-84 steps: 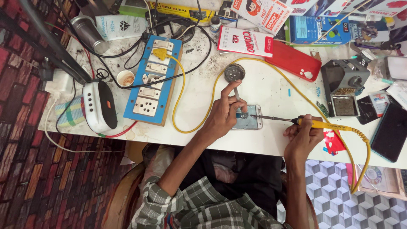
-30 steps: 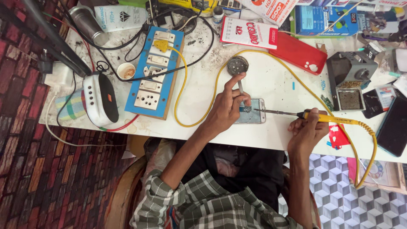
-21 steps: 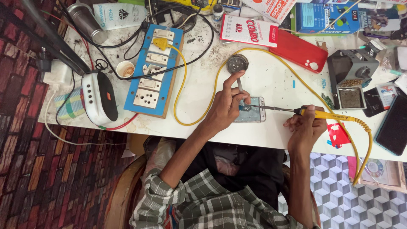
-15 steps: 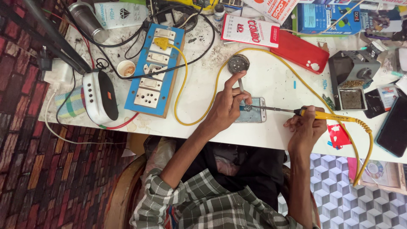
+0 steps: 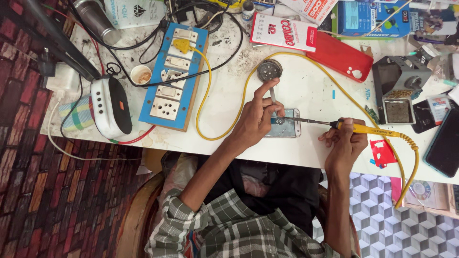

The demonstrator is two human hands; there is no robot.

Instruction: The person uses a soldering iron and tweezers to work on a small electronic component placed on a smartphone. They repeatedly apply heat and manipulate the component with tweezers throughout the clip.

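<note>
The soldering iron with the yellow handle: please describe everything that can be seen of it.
The soldering iron has a yellow handle, seemingly plastic, and a thin grey metal shaft. It lies almost level above the white table, with its tip at the small phone. The right hand grips the handle. A yellow cable leaves its back end. The left hand holds tweezers near the tip.
</note>
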